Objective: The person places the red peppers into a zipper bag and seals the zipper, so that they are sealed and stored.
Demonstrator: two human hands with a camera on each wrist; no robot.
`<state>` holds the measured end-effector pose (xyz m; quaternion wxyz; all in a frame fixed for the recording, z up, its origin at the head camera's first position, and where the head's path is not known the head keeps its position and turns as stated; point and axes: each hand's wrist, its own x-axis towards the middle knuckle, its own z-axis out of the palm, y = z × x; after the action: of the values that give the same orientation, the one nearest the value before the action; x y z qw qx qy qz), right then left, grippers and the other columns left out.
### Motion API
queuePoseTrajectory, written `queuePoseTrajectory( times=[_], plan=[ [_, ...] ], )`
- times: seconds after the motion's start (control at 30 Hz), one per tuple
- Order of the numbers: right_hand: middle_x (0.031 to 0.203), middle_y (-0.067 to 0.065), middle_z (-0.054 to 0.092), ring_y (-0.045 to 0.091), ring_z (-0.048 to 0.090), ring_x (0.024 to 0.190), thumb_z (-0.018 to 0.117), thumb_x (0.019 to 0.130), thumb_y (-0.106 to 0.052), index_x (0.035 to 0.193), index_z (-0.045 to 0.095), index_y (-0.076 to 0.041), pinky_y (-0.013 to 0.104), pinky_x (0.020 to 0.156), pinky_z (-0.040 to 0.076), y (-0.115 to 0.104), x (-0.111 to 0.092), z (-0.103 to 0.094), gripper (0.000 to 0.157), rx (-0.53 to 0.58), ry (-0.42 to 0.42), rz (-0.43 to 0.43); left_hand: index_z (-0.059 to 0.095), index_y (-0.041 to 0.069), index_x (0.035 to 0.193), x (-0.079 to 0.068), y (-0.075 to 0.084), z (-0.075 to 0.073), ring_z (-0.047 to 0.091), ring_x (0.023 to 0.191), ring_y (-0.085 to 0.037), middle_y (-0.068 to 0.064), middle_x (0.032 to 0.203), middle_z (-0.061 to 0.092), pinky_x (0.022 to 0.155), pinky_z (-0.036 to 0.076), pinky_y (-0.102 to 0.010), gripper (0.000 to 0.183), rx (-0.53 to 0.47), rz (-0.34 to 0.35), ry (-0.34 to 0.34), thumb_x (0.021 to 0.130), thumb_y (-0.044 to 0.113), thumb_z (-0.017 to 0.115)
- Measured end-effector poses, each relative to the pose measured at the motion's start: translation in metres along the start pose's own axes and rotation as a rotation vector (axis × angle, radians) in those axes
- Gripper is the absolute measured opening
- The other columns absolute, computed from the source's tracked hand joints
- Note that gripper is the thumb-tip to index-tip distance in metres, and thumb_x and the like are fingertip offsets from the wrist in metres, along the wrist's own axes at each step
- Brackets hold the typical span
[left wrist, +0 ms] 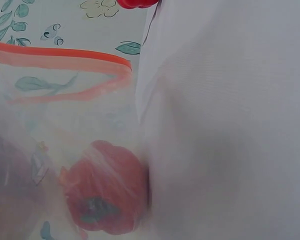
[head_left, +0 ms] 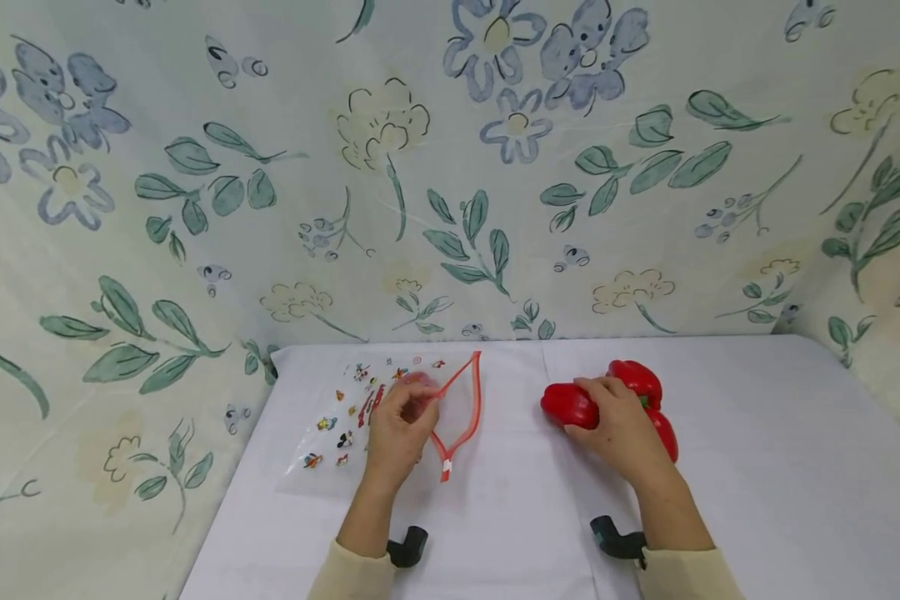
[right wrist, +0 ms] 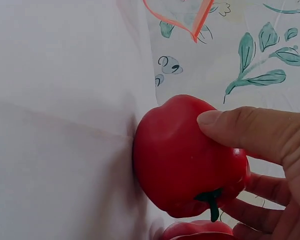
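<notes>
My right hand (head_left: 624, 427) grips a red bell pepper (head_left: 566, 406), thumb on one side and fingers round the other. In the right wrist view this pepper (right wrist: 175, 155) shows its green stem, low over the white cloth. A clear zip bag (head_left: 307, 479) with small cartoon prints and an orange-red zip edge (head_left: 477, 392) lies on the left. My left hand (head_left: 397, 429) pinches the near side of its mouth, which gapes toward the right. Inside the bag sits another red bell pepper (left wrist: 107, 185), seen through the plastic in the left wrist view.
Two more red bell peppers, one farther back (head_left: 637, 383) and one nearer (head_left: 664, 433), lie just beyond and beside my right hand. A white cloth (head_left: 780, 483) covers the table. Behind it hangs a flower-print curtain (head_left: 450, 167).
</notes>
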<state>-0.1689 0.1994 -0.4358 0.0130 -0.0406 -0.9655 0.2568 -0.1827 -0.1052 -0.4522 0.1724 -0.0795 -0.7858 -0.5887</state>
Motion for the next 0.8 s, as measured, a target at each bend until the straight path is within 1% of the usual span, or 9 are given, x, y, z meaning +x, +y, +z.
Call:
queuePoseTrajectory(
  times=[0.1, 0.3, 0.6, 0.8],
  plan=[
    [0.15, 0.024, 0.042, 0.052, 0.04, 0.136, 0.093, 0.07, -0.023, 0.15, 0.046, -0.015, 0.071, 0.087, 0.052, -0.0013, -0.0009, 0.0003, 0.094, 0.001, -0.011, -0.012, 0.075, 0.017, 0.098, -0.0014, 0.0, -0.0005, 0.055, 0.086, -0.019, -0.004, 0.101, 0.065, 0.07, 0.048, -0.02, 0.015, 0.003, 0.0, -0.002, 0.088, 0.005, 0.074],
    [0.151, 0.024, 0.042, 0.052, 0.039, 0.137, 0.093, 0.069, -0.022, 0.151, 0.046, -0.015, 0.069, 0.086, 0.053, -0.002, -0.002, 0.0031, 0.094, 0.002, -0.023, -0.009, 0.075, 0.018, 0.098, -0.0052, -0.0004, -0.0011, 0.055, 0.088, -0.019, -0.003, 0.106, 0.066, 0.072, 0.05, -0.019, 0.016, 0.006, -0.026, -0.002, 0.088, 0.005, 0.076],
    [0.148, 0.023, 0.047, 0.052, 0.042, 0.136, 0.093, 0.07, -0.025, 0.149, 0.049, -0.016, 0.068, 0.085, 0.054, -0.0013, -0.0034, 0.0061, 0.091, 0.005, -0.009, -0.02, 0.076, 0.02, 0.098, -0.0062, 0.0016, -0.0002, 0.055, 0.089, -0.019, -0.003, 0.102, 0.064, 0.072, 0.05, -0.02, 0.016, 0.018, -0.037, -0.001, 0.088, 0.007, 0.076],
    [0.149, 0.022, 0.045, 0.051, 0.041, 0.137, 0.092, 0.072, -0.029, 0.15, 0.047, -0.017, 0.069, 0.086, 0.053, -0.0021, -0.0038, 0.0025, 0.091, 0.03, 0.002, -0.009, 0.076, 0.02, 0.098, -0.0049, 0.0029, 0.0015, 0.056, 0.089, -0.02, -0.003, 0.105, 0.065, 0.073, 0.05, -0.019, 0.017, 0.011, -0.042, -0.006, 0.088, 0.006, 0.076]
  ],
)
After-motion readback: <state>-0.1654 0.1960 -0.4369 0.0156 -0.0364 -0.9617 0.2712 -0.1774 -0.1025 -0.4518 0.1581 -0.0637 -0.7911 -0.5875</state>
